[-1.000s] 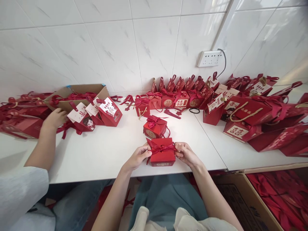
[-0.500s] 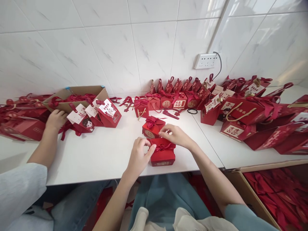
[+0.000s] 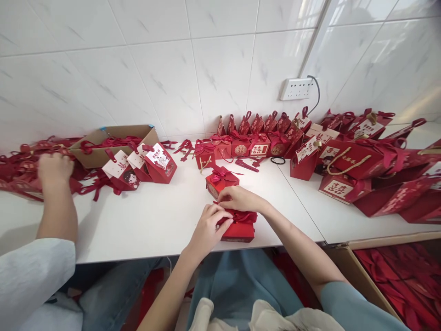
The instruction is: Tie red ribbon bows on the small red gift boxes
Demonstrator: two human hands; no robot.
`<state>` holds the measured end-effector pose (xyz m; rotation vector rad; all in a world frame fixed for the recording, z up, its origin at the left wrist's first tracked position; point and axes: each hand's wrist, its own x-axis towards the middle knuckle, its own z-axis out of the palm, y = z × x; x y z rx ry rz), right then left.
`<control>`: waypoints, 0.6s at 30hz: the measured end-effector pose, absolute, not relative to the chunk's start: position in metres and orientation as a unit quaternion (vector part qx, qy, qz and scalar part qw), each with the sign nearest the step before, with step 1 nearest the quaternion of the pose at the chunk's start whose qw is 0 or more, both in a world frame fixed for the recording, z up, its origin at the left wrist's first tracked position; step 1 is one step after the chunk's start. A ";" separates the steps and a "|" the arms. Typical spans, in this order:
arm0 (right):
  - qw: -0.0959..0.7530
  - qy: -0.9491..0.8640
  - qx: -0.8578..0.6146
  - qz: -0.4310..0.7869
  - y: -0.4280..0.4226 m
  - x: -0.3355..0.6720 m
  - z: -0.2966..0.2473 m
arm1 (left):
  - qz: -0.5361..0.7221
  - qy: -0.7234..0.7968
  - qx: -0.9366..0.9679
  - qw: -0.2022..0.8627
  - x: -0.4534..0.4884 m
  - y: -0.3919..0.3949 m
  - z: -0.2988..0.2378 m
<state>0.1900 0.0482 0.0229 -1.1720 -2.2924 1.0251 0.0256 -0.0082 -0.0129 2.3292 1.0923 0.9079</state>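
Though half-curled, hands [image 3: 211, 226] apparently on box [image 3: 238, 233].

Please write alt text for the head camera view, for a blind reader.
A person's left hand and right hand are at the ribbon of a red gift box on a white table; more boxes stand behind. At left, a co-worker's hand is over other boxes.

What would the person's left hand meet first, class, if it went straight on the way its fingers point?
Most likely the red ribbon on the nearer red box: the left hand points toward it, fingertips very close. Whether they touch it is unclear.
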 end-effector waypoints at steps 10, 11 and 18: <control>0.247 -0.767 -0.474 0.354 0.048 0.181 0.017 | 0.266 0.383 0.856 0.225 0.027 -0.008 -0.007; 0.253 -0.762 -0.485 0.347 0.048 0.179 0.017 | 0.264 0.384 0.856 0.226 0.027 -0.009 -0.006; 0.314 -0.691 -0.569 0.317 0.040 0.201 0.025 | 0.258 0.400 0.844 0.248 0.027 -0.008 -0.006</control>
